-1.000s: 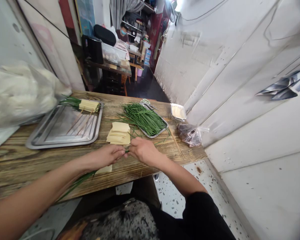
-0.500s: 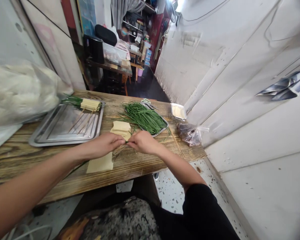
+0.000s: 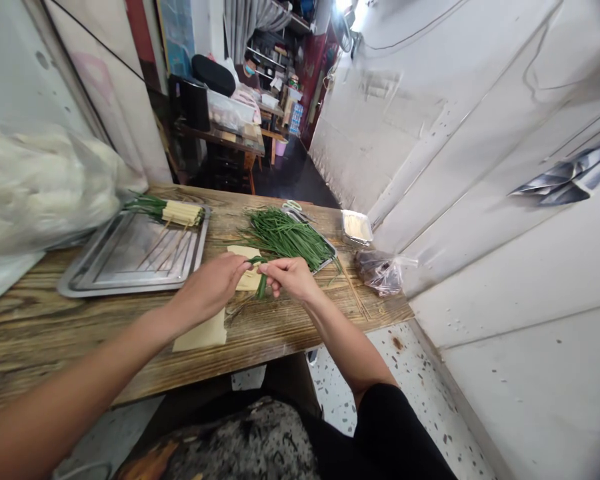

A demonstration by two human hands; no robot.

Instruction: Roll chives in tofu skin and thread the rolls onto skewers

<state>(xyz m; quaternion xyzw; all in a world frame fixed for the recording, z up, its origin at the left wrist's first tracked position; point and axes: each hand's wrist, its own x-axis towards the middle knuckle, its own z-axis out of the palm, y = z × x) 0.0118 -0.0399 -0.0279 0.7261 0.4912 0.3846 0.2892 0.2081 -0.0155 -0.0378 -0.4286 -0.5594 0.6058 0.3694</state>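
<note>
Between my two hands is a small bunch of chives [image 3: 261,285], bent over at the top, its lower end hanging down. My left hand [image 3: 225,272] pinches it from the left, and my right hand [image 3: 286,275] grips it from the right with curled fingers. Right below them are the stacked tofu-skin sheets [image 3: 245,251], pale yellow and partly covered by the hands. A single tofu-skin sheet [image 3: 203,332] lies flat nearer the table's front edge, under my left forearm. Just beyond my right hand, a heap of long chives [image 3: 287,235] rests on a small metal tray.
On the left, a metal tray [image 3: 130,287] carries tofu-skin rolls with chives [image 3: 183,213] and several skewers. A large bag [image 3: 45,187] stands beside it. To the right are bamboo skewers [image 3: 354,290], a foil box [image 3: 357,227], a dark-filled plastic bag [image 3: 380,270] and scissors [image 3: 293,205]. A person [image 3: 249,75] sits in the background.
My hands have risen slightly away from me. The chives between them now show folded with an end hanging down, where before only a small green bit showed between the fingertips.
</note>
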